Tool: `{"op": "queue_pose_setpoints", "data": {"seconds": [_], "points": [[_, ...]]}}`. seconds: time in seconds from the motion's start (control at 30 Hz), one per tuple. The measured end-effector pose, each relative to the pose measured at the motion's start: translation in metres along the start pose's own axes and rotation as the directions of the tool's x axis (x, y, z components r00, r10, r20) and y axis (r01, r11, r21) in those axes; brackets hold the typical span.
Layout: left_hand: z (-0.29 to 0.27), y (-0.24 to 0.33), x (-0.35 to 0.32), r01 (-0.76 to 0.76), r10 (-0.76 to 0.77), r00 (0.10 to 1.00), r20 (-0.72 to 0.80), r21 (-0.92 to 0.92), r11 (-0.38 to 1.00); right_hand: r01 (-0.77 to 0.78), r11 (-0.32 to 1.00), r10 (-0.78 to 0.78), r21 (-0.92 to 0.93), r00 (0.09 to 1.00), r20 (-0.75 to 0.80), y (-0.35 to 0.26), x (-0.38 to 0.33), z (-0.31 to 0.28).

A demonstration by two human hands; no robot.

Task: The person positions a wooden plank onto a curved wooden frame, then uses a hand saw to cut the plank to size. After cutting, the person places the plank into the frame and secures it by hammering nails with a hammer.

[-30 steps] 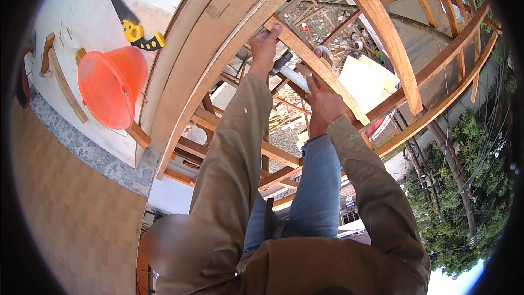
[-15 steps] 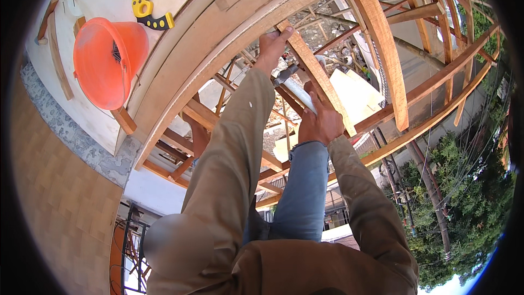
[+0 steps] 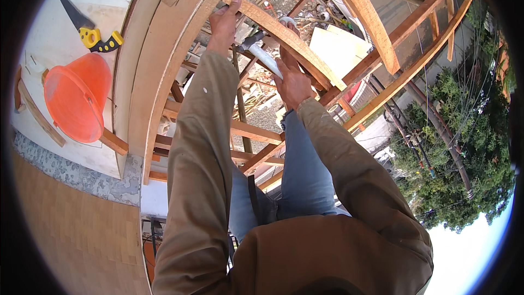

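My left hand (image 3: 222,26) is closed on the upper end of a wooden batten (image 3: 286,38), its thumb lying over the top near the curved board. My right hand (image 3: 295,83) grips a hammer (image 3: 264,59) by its pale handle, close against the batten's lower side. The hammer's dark head (image 3: 251,40) is just right of my left hand, apart from the batten's face as far as I can see. The batten slants down to the right, its lower end over a long rail (image 3: 376,57).
An orange bucket (image 3: 82,95) and a yellow-handled handsaw (image 3: 90,35) lie on the pale ledge at left. A wide curved board (image 3: 158,49) edges the open wooden frame. Another batten (image 3: 363,16) stands farther right. Rubble and pale sheets (image 3: 335,46) show far below through the gaps.
The view has turned, so bucket, saw and frame sit farther left in it. Both hands keep their holds on the batten and the hammer.
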State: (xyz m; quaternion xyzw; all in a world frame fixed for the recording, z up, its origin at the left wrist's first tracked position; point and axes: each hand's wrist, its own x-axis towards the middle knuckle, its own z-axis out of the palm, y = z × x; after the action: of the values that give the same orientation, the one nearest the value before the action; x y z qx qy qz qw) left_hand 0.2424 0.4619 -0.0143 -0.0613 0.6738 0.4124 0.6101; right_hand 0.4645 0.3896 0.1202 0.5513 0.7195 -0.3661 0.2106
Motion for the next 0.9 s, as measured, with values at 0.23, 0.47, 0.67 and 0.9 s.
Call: {"op": "queue_pose_setpoints", "data": {"seconds": [0.23, 0.47, 0.67, 0.9], "points": [[-0.002, 0.001, 0.004, 0.045, -0.046, 0.999, 0.004, 0.085, 0.995, -0.074, 0.981, 0.041, 0.177, 0.982, 0.185, 0.0, -0.057, 0.017], [-0.005, 0.0, 0.001, 0.042, -0.043, 0.999, 0.005, 0.101, 0.994, -0.15, 0.85, 0.143, 0.505, 0.988, 0.053, -0.002, -0.086, 0.033], [0.002, 0.002, -0.004, 0.013, -0.01, 0.999, -0.033, 0.101, 0.995, -0.004, 0.794, 0.128, 0.608, 0.979, -0.161, -0.002, -0.057, 0.001], [0.004, -0.005, -0.003, -0.094, 0.094, 0.996, -0.004, -0.014, 0.996, -0.175, 0.882, 0.204, 0.437, 0.979, -0.019, 0.015, 0.008, 0.003]]}}
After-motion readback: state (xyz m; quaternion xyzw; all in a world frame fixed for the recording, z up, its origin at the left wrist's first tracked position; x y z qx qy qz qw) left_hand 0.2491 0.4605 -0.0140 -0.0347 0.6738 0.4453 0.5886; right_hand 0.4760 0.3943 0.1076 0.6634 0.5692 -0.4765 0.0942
